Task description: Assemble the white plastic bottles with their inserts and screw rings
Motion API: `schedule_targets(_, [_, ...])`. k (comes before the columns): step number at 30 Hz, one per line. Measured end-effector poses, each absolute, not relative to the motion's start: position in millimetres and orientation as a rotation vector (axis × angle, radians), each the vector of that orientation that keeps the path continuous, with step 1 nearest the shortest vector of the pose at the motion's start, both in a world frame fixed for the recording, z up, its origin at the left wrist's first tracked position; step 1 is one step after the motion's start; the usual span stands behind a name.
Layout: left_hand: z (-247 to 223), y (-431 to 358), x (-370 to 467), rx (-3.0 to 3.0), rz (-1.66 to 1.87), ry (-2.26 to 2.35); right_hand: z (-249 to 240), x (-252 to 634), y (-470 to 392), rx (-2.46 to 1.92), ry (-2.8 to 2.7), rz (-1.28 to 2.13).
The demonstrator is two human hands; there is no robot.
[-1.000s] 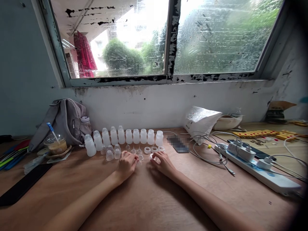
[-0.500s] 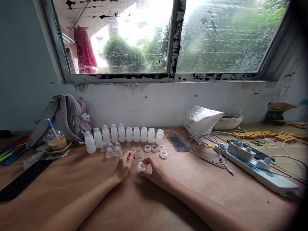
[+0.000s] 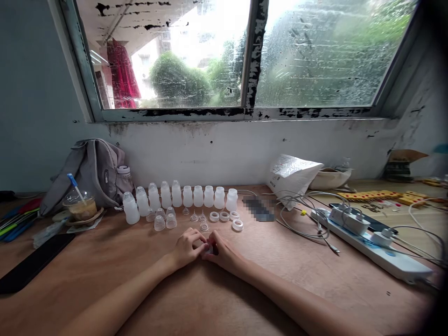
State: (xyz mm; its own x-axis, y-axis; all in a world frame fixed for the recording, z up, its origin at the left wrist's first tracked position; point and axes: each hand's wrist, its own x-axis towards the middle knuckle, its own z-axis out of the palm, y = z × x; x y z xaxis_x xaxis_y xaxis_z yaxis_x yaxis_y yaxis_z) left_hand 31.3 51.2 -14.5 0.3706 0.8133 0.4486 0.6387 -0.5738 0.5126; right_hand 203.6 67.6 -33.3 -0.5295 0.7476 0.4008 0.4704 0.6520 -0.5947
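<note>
My left hand (image 3: pixel 188 247) and my right hand (image 3: pixel 224 250) meet near the middle of the table. Between their closed fingers is a small translucent baby-bottle collar ring (image 3: pixel 209 251), mostly covered by the fingertips. Just beyond them lie clear bottle nipples (image 3: pixel 204 226). White collar rings (image 3: pixel 237 225) rest to their right, and clear dome caps (image 3: pixel 159 222) stand to the left. Behind these runs a row of frosted baby bottles (image 3: pixel 198 196); those on the left wear caps, those on the right are open-topped.
A grey backpack (image 3: pixel 96 172), an iced drink cup (image 3: pixel 82 207) and a black flat object (image 3: pixel 35 261) are at left. On the right are a white bag (image 3: pixel 294 175), loose cables (image 3: pixel 297 224) and a long power strip (image 3: pixel 402 261). A wall with a window borders the back.
My left hand has moved right and toward me from beside the nipples, closing on the collar ring. My right hand still grips the ring, which the fingers now largely cover.
</note>
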Motion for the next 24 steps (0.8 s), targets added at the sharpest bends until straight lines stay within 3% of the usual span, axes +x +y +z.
schedule_targets(7, [-14, 51, 34, 1.923, 1.137, 1.267, -18, 209, 61, -0.667, -2.242, 0.543])
schedule_targets(24, [-12, 42, 49, 1.373, 1.138, 0.966, -25, 207, 79, -0.979, -1.974, 0.534])
